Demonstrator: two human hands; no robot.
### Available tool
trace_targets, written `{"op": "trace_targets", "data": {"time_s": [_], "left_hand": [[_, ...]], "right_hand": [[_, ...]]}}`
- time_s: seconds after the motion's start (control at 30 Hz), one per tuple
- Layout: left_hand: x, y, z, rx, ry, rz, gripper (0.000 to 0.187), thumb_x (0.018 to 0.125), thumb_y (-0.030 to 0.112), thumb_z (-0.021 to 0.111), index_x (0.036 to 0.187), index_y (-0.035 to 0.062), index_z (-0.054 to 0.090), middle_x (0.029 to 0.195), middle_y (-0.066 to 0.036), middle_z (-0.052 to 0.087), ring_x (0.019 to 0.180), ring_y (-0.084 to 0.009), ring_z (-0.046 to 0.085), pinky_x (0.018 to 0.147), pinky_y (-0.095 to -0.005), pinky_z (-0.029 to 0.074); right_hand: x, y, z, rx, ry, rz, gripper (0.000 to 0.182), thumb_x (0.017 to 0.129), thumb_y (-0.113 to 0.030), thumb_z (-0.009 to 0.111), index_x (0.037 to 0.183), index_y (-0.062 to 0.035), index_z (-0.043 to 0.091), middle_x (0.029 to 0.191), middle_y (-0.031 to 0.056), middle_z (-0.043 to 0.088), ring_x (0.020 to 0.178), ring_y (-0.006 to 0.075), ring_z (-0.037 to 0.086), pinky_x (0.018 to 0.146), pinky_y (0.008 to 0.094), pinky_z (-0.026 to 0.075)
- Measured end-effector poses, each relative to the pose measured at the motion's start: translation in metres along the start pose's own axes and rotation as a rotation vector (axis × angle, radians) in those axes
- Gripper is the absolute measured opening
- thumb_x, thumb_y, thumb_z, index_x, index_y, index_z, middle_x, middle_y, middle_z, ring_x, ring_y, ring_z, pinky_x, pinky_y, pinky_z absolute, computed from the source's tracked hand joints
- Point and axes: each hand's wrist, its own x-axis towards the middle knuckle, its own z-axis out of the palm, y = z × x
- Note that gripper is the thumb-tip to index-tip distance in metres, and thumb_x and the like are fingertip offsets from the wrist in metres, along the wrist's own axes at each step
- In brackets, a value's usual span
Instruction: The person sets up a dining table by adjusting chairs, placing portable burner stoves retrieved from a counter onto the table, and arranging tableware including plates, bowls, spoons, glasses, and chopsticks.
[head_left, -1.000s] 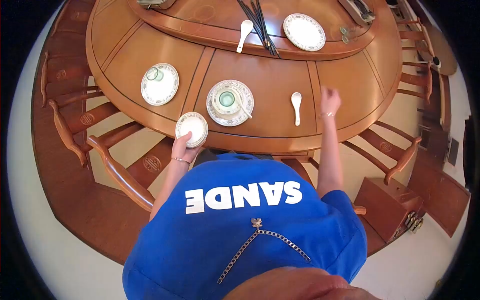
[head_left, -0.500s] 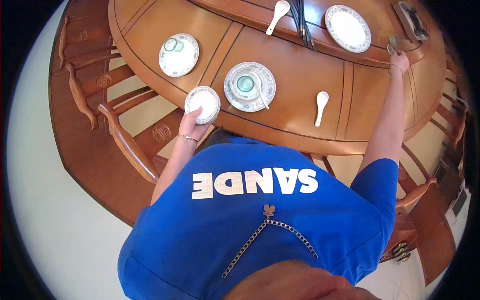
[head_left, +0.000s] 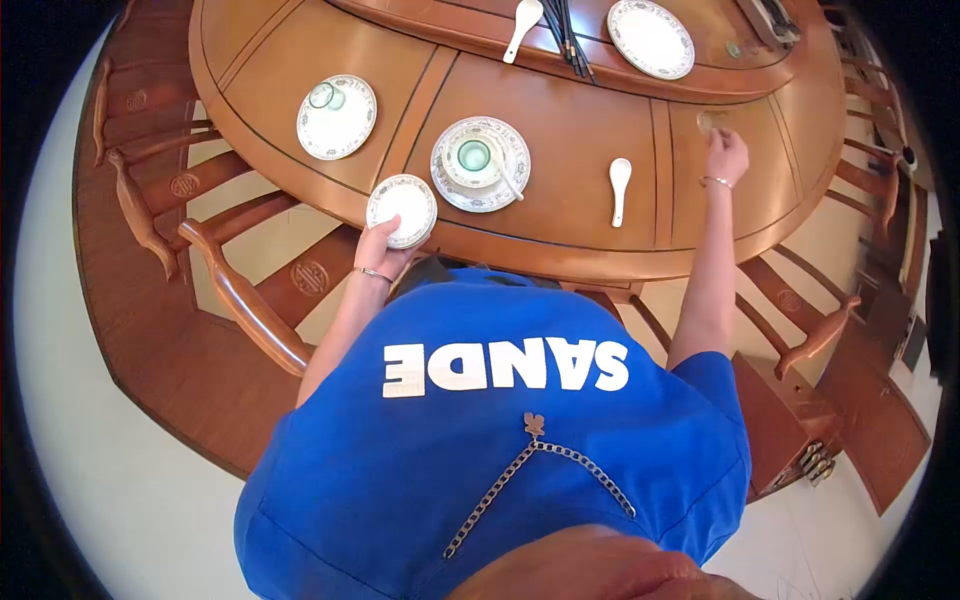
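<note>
My left hand [head_left: 388,245] grips a stack of small patterned white plates [head_left: 402,205], thumb on top, beside the table's near edge. My right hand [head_left: 728,157] is closed on a clear glass cup [head_left: 709,122] over the right part of the table; its outline is faint. Between my hands, a white soup spoon [head_left: 619,190] lies on the wood. Nearer my left hand stands a patterned plate [head_left: 452,194] bearing a bowl, a greenish glass [head_left: 474,154] and a spoon [head_left: 508,182].
Farther left, a plate [head_left: 340,137] has a tipped glass [head_left: 323,96] on it. The raised turntable [head_left: 440,25] carries a spoon [head_left: 523,30], black chopsticks [head_left: 572,45], a plate [head_left: 650,38] and a small glass [head_left: 735,50]. Wooden chairs [head_left: 240,290] surround the table [head_left: 560,215].
My right hand has drawn back from the turntable's right side toward me and leftward, bringing a glass cup with it. My left hand still holds the plates. The view has shifted slightly.
</note>
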Motion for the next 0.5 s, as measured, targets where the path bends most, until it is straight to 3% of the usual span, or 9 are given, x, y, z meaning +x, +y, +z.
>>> {"op": "trace_targets", "data": {"time_s": [0.07, 0.23, 0.5], "left_hand": [[0.000, 0.001, -0.001, 0.042, -0.042, 0.025, 0.051, 0.091, -0.002, 0.046, 0.140, 0.0077, 0.036, 0.136, -0.021, 0.047, 0.121, -0.0412, 0.051, 0.094, -0.0611, 0.046], [-0.005, 0.000, 0.000, 0.036, -0.039, 0.022, 0.052, 0.090, -0.002, 0.048, 0.140, 0.0074, 0.036, 0.136, -0.021, 0.047, 0.121, -0.0418, 0.051, 0.092, -0.0614, 0.047], [-0.004, -0.007, -0.016, -0.006, -0.084, 0.016, 0.053, 0.089, -0.002, 0.049, 0.139, 0.0104, 0.037, 0.135, -0.020, 0.047, 0.119, -0.0427, 0.052, 0.090, -0.0626, 0.047]], "right_hand": [[-0.036, -0.021, -0.003, -0.070, 0.020, -0.140, 0.015, 0.078, -0.017, 0.070, 0.088, -0.0062, 0.070, 0.083, 0.0141, 0.066, 0.084, 0.0306, 0.062, 0.076, 0.0410, 0.050], [-0.090, -0.037, 0.020, -0.020, -0.108, -0.075, 0.013, 0.079, -0.013, 0.069, 0.088, -0.0035, 0.069, 0.086, 0.0156, 0.064, 0.085, 0.0327, 0.061, 0.079, 0.0409, 0.050], [-0.084, -0.038, 0.030, -0.097, -0.174, -0.111, 0.015, 0.079, -0.013, 0.067, 0.092, -0.0039, 0.069, 0.094, 0.0184, 0.066, 0.090, 0.0331, 0.063, 0.081, 0.0411, 0.050]]}}
